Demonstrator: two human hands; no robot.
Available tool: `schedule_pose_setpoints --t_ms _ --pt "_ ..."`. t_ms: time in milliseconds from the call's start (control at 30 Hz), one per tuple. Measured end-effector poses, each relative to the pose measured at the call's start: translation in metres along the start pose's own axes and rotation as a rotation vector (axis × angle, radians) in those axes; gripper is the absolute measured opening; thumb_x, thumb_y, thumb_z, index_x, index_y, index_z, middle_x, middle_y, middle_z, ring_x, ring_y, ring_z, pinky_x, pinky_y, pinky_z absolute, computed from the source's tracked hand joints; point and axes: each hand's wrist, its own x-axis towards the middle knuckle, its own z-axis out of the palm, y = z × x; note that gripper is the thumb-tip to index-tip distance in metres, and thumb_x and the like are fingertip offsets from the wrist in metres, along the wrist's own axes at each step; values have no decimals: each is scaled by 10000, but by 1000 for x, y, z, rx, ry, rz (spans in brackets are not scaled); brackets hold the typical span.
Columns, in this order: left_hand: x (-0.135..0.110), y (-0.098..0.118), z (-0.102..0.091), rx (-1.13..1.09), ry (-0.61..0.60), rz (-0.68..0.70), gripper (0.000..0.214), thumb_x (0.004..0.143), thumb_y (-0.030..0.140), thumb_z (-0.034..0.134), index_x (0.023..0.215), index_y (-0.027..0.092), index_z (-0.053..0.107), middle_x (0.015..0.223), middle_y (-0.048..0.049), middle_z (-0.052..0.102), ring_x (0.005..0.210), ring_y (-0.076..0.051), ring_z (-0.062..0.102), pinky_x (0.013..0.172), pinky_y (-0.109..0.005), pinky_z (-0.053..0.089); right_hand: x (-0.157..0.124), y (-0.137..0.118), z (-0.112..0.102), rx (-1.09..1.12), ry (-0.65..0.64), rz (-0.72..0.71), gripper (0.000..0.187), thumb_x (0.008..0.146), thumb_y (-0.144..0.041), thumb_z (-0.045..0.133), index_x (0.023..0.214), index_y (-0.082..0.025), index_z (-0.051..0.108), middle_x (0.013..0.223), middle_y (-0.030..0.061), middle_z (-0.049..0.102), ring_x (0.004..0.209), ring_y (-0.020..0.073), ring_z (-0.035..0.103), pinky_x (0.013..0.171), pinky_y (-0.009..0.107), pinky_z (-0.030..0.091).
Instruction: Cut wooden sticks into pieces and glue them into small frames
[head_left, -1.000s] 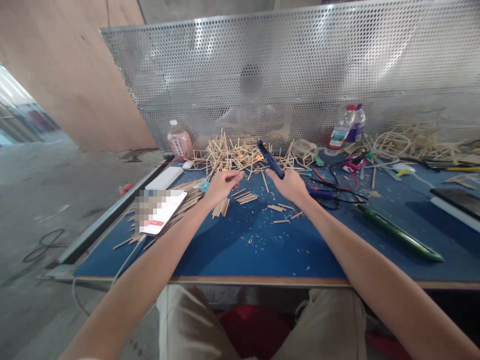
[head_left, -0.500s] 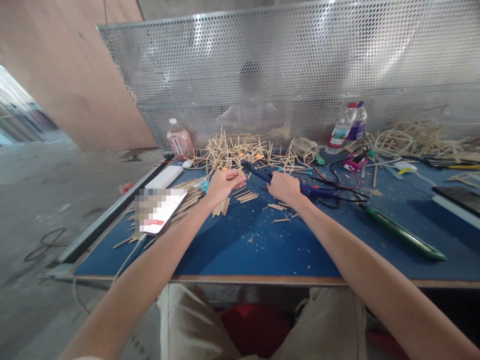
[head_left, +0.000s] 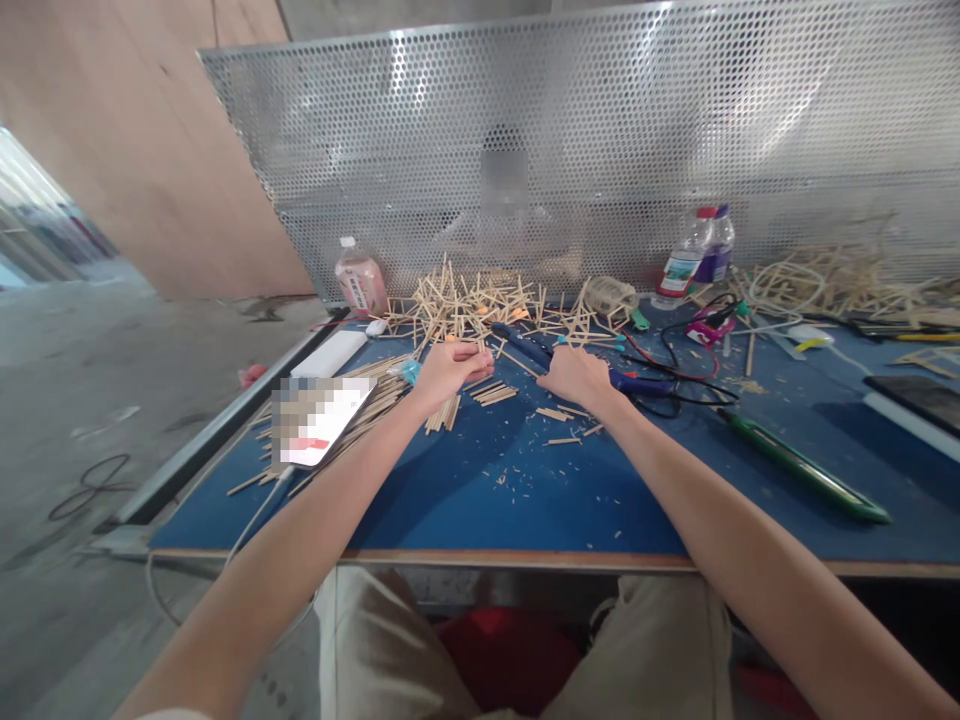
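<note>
1. Centre: left hand (head_left: pixel 454 372) pinches what looks like a small stick (head_left: pixel 482 348).
2. Right hand (head_left: pixel 576 375), beside the dark blue tool (head_left: pixel 525 347) (finger grip: cannot tell).
3. Seemingly done: stick heap (head_left: pixel 450 305), upper centre; loose sticks (head_left: pixel 386 385) remain, centre-left.

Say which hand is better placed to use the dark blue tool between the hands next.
Likely the right hand: it sits at the rear of the dark blue tool, though whether it grips anything is unclear. The left hand is only near the tool's far tip, its fingers pinched together.
</note>
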Motion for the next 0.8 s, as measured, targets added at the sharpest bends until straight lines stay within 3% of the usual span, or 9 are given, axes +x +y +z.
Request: schedule_pose_setpoints --t_ms 267,433,567,667,800 --pt "1 -1 -2 -33 -45 -40 127 863 257 689 909 142 720 934 -105 764 843 -184 735 876 -355 573 -2 8 -13 135 54 22 429 694 -405 647 1021 -127 672 997 189 689 873 316 652 694 400 453" --pt "-2 -3 1 -38 -110 -12 159 830 292 725 908 157 753 936 -103 762 870 -180 723 886 -342 570 -4 8 -11 649 107 -138 212 691 -362 642 798 -194 571 732 21 607 663 166 556 633 311 418" --pt "-2 -10 7 -187 -172 9 234 764 341 788 909 159 760 944 -71 757 944 -180 707 982 -360 529 -7 -7 2 1059 121 -228 315 644 -333 729 684 -222 437 683 -23 541 679 144 533 693 311 432" --pt "-2 -12 11 -298 -189 -10 264 739 341 812 909 149 752 926 -52 755 950 -176 703 1031 -381 497 -11 -18 9 1180 107 -239 340 634 -310 749 661 -225 421 686 -22 558 676 143 536 705 323 437" --pt "-5 -9 14 -347 -179 -8 256 740 326 815 907 142 752 930 -47 752 947 -169 698 1031 -373 495 -20 -24 8 1175 68 -278 338 650 -313 752 656 -226 426 661 -40 531 619 125 487 649 315 415"
